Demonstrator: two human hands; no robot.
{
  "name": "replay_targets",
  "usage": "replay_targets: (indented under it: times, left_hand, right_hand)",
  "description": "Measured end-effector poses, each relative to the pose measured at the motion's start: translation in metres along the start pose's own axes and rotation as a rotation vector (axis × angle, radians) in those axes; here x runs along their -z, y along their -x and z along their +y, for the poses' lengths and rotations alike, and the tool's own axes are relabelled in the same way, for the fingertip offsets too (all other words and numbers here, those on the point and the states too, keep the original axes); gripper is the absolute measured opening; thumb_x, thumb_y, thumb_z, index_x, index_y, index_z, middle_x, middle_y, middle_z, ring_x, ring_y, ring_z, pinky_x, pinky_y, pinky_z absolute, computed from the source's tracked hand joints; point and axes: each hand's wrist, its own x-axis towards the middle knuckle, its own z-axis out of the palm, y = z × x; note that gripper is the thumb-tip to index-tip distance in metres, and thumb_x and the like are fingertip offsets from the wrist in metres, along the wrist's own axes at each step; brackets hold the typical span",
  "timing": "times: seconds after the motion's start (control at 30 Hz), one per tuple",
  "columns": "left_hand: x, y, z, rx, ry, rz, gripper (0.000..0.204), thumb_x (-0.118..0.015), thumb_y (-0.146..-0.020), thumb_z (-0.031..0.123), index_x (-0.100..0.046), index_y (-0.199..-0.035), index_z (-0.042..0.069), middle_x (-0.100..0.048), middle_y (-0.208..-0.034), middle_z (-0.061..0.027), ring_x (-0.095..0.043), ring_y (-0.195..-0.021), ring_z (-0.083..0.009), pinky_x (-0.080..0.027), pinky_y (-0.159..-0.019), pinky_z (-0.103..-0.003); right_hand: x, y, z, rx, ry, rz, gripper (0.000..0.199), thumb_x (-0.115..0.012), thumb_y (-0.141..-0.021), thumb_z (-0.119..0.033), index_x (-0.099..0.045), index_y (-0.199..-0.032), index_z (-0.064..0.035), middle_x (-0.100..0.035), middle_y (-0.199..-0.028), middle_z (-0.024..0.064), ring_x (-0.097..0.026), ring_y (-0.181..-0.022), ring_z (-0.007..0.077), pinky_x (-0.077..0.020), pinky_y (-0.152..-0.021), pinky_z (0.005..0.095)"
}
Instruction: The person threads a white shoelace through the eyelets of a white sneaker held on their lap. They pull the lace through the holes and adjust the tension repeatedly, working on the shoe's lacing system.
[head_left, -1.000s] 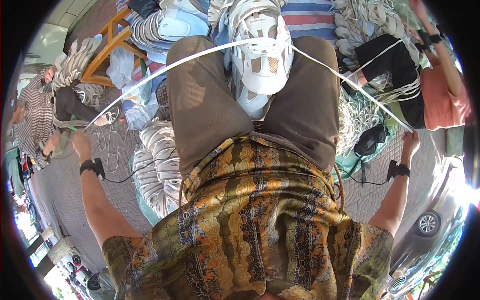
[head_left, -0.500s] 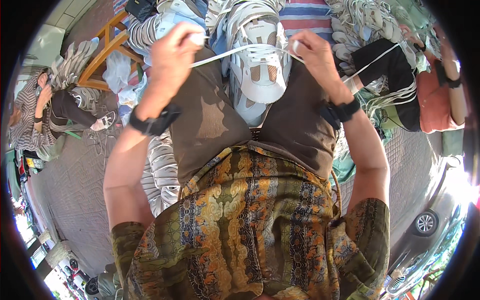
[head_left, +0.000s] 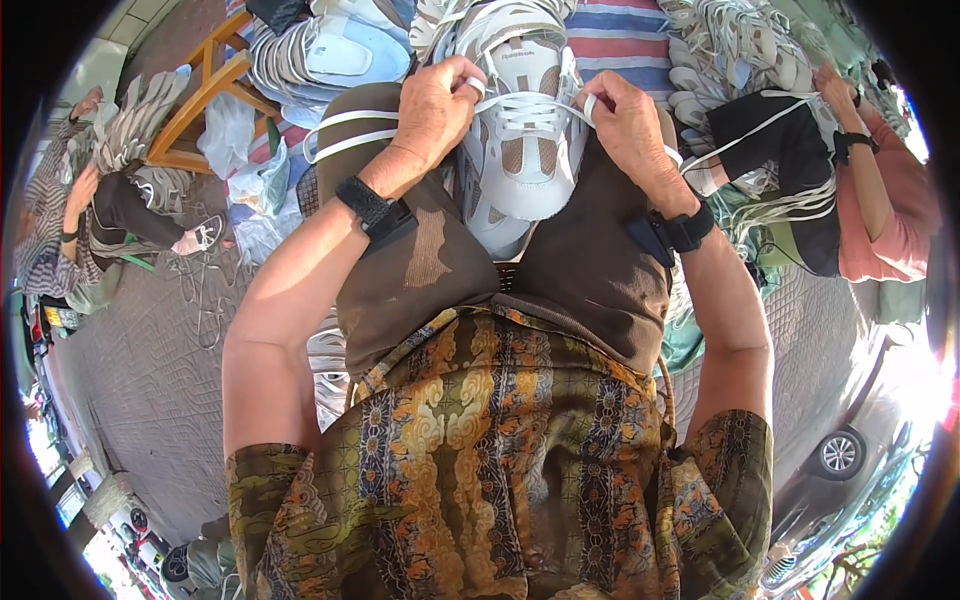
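A white and tan sneaker upper (head_left: 528,180) lies between my knees, toe toward me, with white lace crossing its front. My left hand (head_left: 438,108) is closed at the upper's left edge, pinching the white shoelace (head_left: 352,137), which loops out over my left thigh. On the other side, my right hand (head_left: 625,125) is closed on the lace too, close to the upper's right edge. White lace also shows beside my right wrist. Beneath and behind this piece are more pale shoe parts (head_left: 500,232).
Stacked shoe uppers (head_left: 345,50) lie at the far left, beside a wooden chair frame (head_left: 205,95) and plastic bags (head_left: 228,135). More uppers (head_left: 735,50) pile up at the far right on a striped cloth (head_left: 620,45). A person (head_left: 870,190) sits on the right, another (head_left: 70,200) on the left.
My left hand has come in from the left and down to the upper's edge, and the lace stretched across has slackened into loops. My right hand has stayed near the right edge.
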Motion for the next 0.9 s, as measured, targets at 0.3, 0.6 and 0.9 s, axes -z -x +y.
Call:
replay_targets:
  times: [0.3,0.6,0.9]
  left_hand:
    - [0.010,0.006,0.009,0.031,-0.089,-0.052,0.016,-0.055,-0.079,0.008,-0.064,-0.091,0.005,-0.059,-0.067,-0.0061,-0.051,-0.061,-0.0126,-0.044,-0.061,-0.027]
    - [0.009,0.003,0.004,-0.125,-0.150,0.040,0.008,-0.058,-0.077,0.007,-0.064,-0.082,0.005,-0.059,-0.066,-0.0165,-0.059,-0.062,-0.0307,-0.047,-0.060,-0.038]
    - [0.006,0.001,0.010,-0.199,-0.232,0.021,0.009,-0.056,-0.076,0.004,-0.063,-0.082,0.004,-0.061,-0.069,-0.0186,-0.062,-0.068,-0.0358,-0.048,-0.065,-0.043]
  right_hand:
    - [0.012,-0.007,-0.028,0.229,0.400,-0.079,0.011,-0.051,-0.081,-0.002,-0.053,-0.092,-0.0026,-0.062,-0.084,0.0181,-0.060,-0.078,0.0398,-0.0474,-0.065,0.0472]
    - [0.014,-0.023,-0.026,0.260,0.412,-0.206,0.008,-0.049,-0.081,-0.002,-0.052,-0.089,-0.0012,-0.060,-0.079,0.0202,-0.060,-0.077,0.0395,-0.0465,-0.065,0.0468]
    - [0.016,-0.025,-0.017,0.150,0.193,-0.214,0.013,-0.049,-0.080,0.000,-0.056,-0.091,-0.0041,-0.061,-0.076,0.0185,-0.060,-0.075,0.0380,-0.0475,-0.066,0.0416]
